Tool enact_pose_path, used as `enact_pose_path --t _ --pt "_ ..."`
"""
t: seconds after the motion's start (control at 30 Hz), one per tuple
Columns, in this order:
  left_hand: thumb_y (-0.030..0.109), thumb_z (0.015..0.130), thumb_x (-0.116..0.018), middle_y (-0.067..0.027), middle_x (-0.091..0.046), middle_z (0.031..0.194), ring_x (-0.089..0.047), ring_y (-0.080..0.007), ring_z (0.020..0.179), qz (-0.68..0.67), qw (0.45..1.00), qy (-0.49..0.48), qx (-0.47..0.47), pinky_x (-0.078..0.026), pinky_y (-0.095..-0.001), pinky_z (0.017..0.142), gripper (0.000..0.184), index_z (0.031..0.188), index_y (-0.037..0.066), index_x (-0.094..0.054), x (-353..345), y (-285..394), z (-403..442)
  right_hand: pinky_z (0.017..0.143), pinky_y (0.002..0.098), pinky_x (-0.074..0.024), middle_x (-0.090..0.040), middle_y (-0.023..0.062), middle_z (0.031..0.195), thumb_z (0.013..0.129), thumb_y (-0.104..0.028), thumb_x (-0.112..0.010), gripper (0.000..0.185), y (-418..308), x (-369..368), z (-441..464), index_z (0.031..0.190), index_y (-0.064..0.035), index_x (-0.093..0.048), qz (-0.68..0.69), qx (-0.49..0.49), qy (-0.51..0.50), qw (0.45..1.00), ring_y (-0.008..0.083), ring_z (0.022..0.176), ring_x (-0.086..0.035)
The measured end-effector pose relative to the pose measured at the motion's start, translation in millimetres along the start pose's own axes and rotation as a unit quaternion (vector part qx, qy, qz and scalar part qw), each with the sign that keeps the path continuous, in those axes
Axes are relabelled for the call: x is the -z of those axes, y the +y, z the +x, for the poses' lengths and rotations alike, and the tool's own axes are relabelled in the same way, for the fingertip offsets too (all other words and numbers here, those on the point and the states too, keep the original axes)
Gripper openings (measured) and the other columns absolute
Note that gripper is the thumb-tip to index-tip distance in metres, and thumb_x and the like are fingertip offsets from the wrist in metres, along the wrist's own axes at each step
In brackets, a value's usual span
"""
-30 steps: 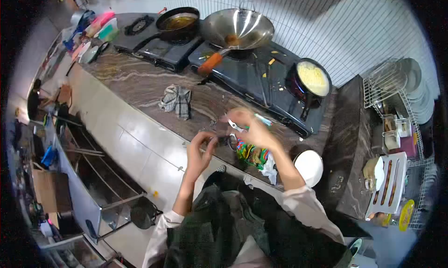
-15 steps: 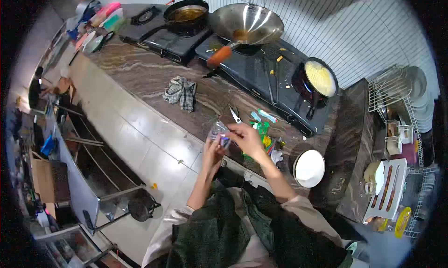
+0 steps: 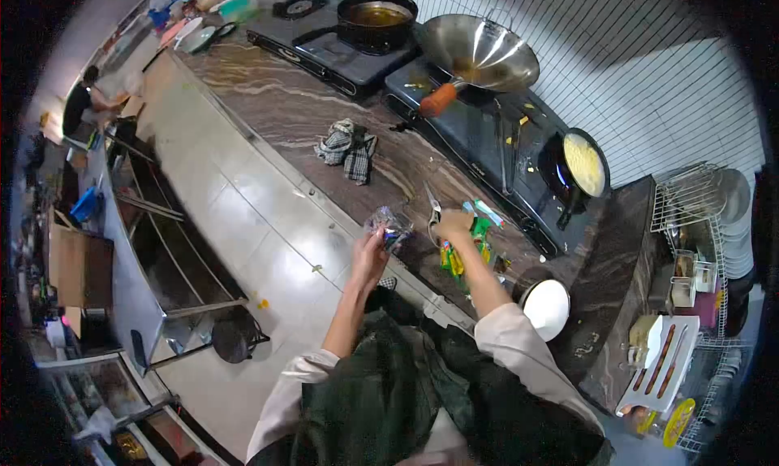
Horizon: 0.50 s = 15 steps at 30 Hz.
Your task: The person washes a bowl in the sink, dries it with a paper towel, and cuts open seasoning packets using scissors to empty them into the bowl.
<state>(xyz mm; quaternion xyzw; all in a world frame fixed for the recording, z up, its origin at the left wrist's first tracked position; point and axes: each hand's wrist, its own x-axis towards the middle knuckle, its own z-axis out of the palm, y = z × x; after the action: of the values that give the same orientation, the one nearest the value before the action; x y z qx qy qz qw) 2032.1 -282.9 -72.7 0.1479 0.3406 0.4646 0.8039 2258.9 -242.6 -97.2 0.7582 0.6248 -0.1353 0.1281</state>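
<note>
My left hand [image 3: 370, 259] is closed on a small crinkled clear plastic packet [image 3: 391, 224], held over the counter's front edge. What the packet contains is too small to make out. Over the counter, my right hand [image 3: 454, 224] has its fingers wrapped at the handles of a pair of scissors [image 3: 432, 200], whose blades point away from me. Green and yellow wrappers [image 3: 452, 261] lie beside and partly under my right forearm. A white bowl [image 3: 546, 309] sits to the right of that forearm.
A checked cloth [image 3: 347, 149] lies on the marble counter [image 3: 268, 109]. Behind are a wok [image 3: 495, 56] with an orange handle, a dark pan of oil [image 3: 377, 15], and a pan with yellow food [image 3: 583, 164] on stoves. A person [image 3: 79, 109] is at far left.
My right hand has left the plastic packet and moved right to the scissors, taking hold of their handles. The packet stays in my left hand. The whole view has shifted slightly.
</note>
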Motion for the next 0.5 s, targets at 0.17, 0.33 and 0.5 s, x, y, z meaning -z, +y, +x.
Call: enact_pose_path --t 0.17,0.33,0.5 --pt "0.02 0.09 -0.051 -0.0008 -0.055 0.083 -0.054 -0.0105 0.071 -0.053 0.998 0.019 0.038 -0.046 -0.0231 0.064 0.02 0.103 0.006 -0.052 -25.4 18.4 -8.2 0.066 0.0346 -0.0445 -0.065 0.0123 0.077 0.062 -0.047 -0.069 0.044 13.2 21.6 37.1 0.078 -0.0064 -0.068 0.116 -0.012 -0.066 0.991 0.021 0.075 -0.063" --pt "0.02 0.089 -0.054 -0.0008 -0.057 0.086 -0.056 -0.0108 0.075 0.016 1.0 -0.017 -0.008 -0.047 -0.0266 0.07 0.024 0.106 0.004 -0.052 -26.4 22.6 -2.9 0.056 0.0284 -0.0455 -0.061 0.0059 0.069 0.07 -0.036 -0.07 0.033 35.2 7.8 68.1 0.076 -0.0047 -0.066 0.445 0.047 -0.19 0.874 0.0153 0.068 -0.06" --pt "0.016 0.086 -0.059 -0.0006 -0.059 0.091 -0.056 -0.0104 0.079 0.075 0.996 -0.016 -0.045 -0.047 -0.0268 0.069 0.023 0.105 0.005 -0.052 -33.4 32.9 3.4 0.054 0.0231 -0.0443 -0.057 0.0025 0.075 0.081 -0.015 -0.062 0.021 2.0 54.1 -21.8 0.097 -0.0019 -0.058 0.816 0.05 -0.148 0.556 0.0128 0.059 -0.054"
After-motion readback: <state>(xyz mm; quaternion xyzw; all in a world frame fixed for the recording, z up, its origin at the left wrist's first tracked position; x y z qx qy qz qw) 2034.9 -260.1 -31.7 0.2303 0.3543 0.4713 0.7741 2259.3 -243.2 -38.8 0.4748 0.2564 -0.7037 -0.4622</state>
